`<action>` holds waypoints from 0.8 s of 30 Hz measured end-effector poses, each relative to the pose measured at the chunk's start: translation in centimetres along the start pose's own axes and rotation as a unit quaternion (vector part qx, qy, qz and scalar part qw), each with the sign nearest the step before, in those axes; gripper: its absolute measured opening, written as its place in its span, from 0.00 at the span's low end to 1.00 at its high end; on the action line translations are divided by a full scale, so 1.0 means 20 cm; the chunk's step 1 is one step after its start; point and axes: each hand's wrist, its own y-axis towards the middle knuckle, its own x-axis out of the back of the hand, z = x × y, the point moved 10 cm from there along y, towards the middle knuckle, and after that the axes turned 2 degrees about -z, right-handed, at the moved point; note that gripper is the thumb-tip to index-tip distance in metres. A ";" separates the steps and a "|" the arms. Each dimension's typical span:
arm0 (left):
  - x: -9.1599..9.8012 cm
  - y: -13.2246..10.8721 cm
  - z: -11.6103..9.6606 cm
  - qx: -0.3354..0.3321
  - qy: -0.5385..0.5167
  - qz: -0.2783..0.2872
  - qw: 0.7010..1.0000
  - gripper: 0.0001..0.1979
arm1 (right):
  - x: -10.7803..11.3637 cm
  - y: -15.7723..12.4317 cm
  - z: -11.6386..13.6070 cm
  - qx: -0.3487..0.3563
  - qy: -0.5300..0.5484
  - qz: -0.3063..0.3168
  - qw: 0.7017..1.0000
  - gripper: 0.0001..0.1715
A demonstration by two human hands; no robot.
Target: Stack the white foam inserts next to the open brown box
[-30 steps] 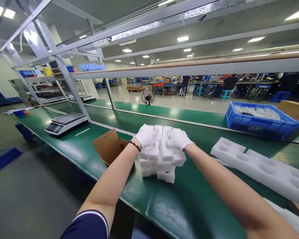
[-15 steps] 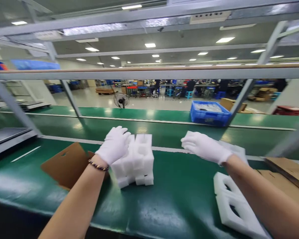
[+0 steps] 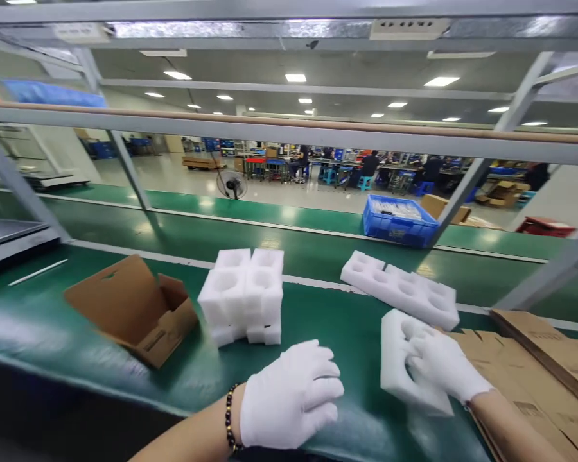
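My right hand (image 3: 443,362), in a white glove, grips a white foam insert (image 3: 392,359) with round cut-outs, its fingers reaching into one of the holes. That insert looks tilted off the green work surface at the right. In a matching glove, my left hand (image 3: 293,394) hovers over the front edge, fingers apart and holding nothing. Beyond it stands a stack of white foam blocks (image 3: 243,298) with round recesses. Left of the stack sits an open brown cardboard box (image 3: 130,308), flap up. A long foam strip (image 3: 399,285) lies behind my right hand.
Flattened cardboard (image 3: 525,391) is piled at the right. A blue crate (image 3: 399,221) stands across the green bench by a metal post (image 3: 476,167). A thin white stick (image 3: 37,273) lies far left. A shelf rail (image 3: 289,133) crosses overhead; people sit in the distance.
My left hand has left the foam stack and come down toward the front edge. My right hand has moved down and taken hold of the foam insert. The view has shifted slightly.
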 end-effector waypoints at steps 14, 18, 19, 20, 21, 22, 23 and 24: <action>-0.37 -0.77 0.86 0.495 -0.064 -0.006 0.866 0.20 | 0.06 0.78 1.21 0.155 0.011 0.030 0.987 0.19; -0.35 -0.78 0.97 0.500 -0.050 -0.020 0.864 0.20 | 0.08 0.80 1.32 0.141 0.017 0.036 0.989 0.19; -0.34 -0.79 1.00 0.499 -0.047 -0.023 0.865 0.20 | 0.08 0.80 1.33 0.136 0.017 0.037 0.990 0.19; -0.34 -0.79 1.04 0.497 -0.046 -0.024 0.866 0.20 | 0.08 0.81 1.34 0.131 0.017 0.039 0.990 0.19; -0.33 -0.80 1.07 0.494 -0.045 -0.024 0.868 0.20 | 0.08 0.82 1.35 0.126 0.016 0.040 0.991 0.20; -0.32 -0.80 1.10 0.490 -0.044 -0.022 0.870 0.20 | 0.08 0.84 1.36 0.121 0.016 0.040 0.992 0.20; -0.31 -0.80 1.13 0.486 -0.043 -0.021 0.873 0.20 | 0.08 0.86 1.37 0.115 0.015 0.040 0.992 0.20; -0.30 -0.81 1.17 0.480 -0.041 -0.019 0.876 0.20 | 0.08 0.88 1.38 0.109 0.014 0.041 0.993 0.21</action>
